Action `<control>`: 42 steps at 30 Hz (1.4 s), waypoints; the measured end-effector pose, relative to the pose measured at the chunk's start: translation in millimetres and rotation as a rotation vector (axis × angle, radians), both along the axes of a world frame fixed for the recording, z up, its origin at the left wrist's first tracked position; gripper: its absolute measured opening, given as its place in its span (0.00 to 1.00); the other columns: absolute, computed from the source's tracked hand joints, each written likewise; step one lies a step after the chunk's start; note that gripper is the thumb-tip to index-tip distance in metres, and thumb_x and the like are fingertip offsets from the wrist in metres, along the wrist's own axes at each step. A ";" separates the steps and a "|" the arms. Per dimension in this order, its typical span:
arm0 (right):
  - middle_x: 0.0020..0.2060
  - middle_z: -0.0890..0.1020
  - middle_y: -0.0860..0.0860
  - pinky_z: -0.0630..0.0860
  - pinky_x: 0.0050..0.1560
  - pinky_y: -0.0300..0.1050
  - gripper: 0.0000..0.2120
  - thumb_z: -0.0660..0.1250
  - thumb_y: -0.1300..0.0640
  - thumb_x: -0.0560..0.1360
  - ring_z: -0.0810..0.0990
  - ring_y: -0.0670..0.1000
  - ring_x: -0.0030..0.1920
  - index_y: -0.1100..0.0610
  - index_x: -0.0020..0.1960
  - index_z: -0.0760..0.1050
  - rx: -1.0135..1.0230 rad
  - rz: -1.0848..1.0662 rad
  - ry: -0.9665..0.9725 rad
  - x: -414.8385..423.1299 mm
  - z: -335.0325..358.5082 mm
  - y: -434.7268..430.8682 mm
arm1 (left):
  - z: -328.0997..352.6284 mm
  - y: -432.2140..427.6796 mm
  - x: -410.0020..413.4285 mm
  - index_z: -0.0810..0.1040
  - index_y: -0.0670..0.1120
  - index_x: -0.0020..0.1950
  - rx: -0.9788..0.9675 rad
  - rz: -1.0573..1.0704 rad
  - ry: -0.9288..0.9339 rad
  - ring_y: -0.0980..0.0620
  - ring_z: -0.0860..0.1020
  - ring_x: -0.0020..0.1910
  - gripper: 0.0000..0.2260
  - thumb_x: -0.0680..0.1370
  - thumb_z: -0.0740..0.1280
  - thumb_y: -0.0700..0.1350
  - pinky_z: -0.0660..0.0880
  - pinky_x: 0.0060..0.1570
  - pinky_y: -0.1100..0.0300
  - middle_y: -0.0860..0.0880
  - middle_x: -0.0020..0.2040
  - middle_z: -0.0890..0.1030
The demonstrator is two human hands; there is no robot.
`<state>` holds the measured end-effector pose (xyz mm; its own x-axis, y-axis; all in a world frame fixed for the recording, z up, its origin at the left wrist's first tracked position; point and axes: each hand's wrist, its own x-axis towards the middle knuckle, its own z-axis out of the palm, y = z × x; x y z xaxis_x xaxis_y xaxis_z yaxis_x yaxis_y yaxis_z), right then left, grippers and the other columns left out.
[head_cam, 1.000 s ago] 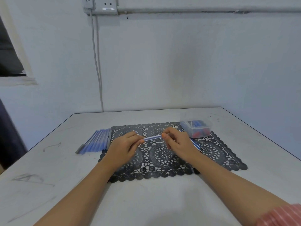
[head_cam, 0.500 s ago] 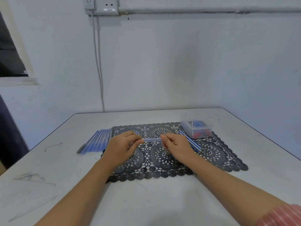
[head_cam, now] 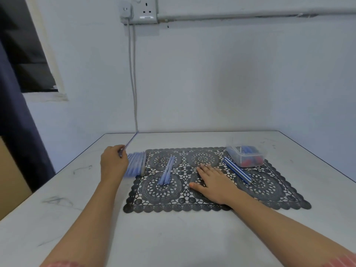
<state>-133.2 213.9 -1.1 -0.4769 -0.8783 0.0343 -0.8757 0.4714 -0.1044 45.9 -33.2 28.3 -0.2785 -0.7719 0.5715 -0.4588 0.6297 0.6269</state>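
L hand: left hand is gripping thin pale-blue plastic pen by its lower end, fingers curled round it. Pen is tilting up & away toward wall, clear of the table.
R hand: right hand is lying palm-down, fingers straight, on black lace-pattern placemat; holding nothing.
Pen stack: row of pale-blue pens is lying on white table just beside mat's left edge, next to L hand; blurred.
Mat, centre-left: small bunch of pale-blue pen barrels is lying btw the hands.
Mat, right: bundle of dark-blue striped thin sticks is lying just beside clear plastic tub w/ blue & red bits inside.
Wall: grey cable is hanging from white socket down behind table.
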 end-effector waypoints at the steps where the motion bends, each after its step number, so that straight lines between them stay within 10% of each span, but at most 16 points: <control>1: 0.76 0.47 0.50 0.45 0.74 0.49 0.55 0.28 0.24 0.57 0.45 0.50 0.75 0.53 0.76 0.45 0.000 0.001 0.009 -0.8 -1.1 -0.2 | -1.7 -5.6 3.7 0.79 0.38 0.57 0.035 0.038 0.002 0.40 0.76 0.50 0.11 0.77 0.62 0.37 0.70 0.50 0.55 0.38 0.51 0.79; 7: 0.76 0.47 0.50 0.45 0.74 0.50 0.63 0.21 0.21 0.49 0.45 0.50 0.75 0.52 0.76 0.45 -0.003 -0.003 0.018 -2.6 -2.8 -1.5 | -17.1 -14.3 17.3 0.81 0.35 0.47 0.264 0.120 -0.014 0.38 0.78 0.47 0.09 0.73 0.62 0.31 0.68 0.42 0.57 0.36 0.45 0.81; 21: 0.76 0.47 0.50 0.44 0.74 0.49 0.47 0.36 0.26 0.65 0.46 0.49 0.75 0.52 0.76 0.46 0.013 -0.010 0.004 3.2 3.9 -1.7 | -29.5 -23.7 16.9 0.74 0.42 0.28 0.394 0.176 -0.038 0.46 0.69 0.28 0.13 0.74 0.61 0.37 0.64 0.30 0.59 0.45 0.25 0.71; 28: 0.74 0.57 0.52 0.54 0.73 0.52 0.36 0.50 0.33 0.75 0.56 0.52 0.74 0.54 0.75 0.54 0.014 -0.037 -0.034 4.9 16.1 -5.2 | -30.3 -23.9 15.8 0.78 0.43 0.61 0.381 0.182 -0.105 0.41 0.73 0.61 0.15 0.76 0.62 0.41 0.72 0.58 0.51 0.42 0.59 0.79; 38: 0.54 0.81 0.57 0.76 0.54 0.48 0.17 0.62 0.53 0.75 0.80 0.54 0.51 0.61 0.61 0.75 -0.202 -0.133 -0.394 32.0 50.9 -69.9 | -32.4 -23.1 10.7 0.77 0.49 0.63 0.331 0.246 -0.282 0.44 0.69 0.62 0.16 0.77 0.58 0.45 0.63 0.60 0.52 0.44 0.59 0.78; 42: 0.28 0.69 0.52 0.64 0.27 0.41 0.13 0.61 0.57 0.74 0.65 0.48 0.27 0.58 0.33 0.66 -0.228 -0.193 -0.408 35.6 49.7 -100.4 | -37.5 -27.1 12.0 0.79 0.47 0.59 0.319 0.252 -0.287 0.43 0.71 0.59 0.16 0.75 0.59 0.45 0.65 0.57 0.51 0.44 0.56 0.79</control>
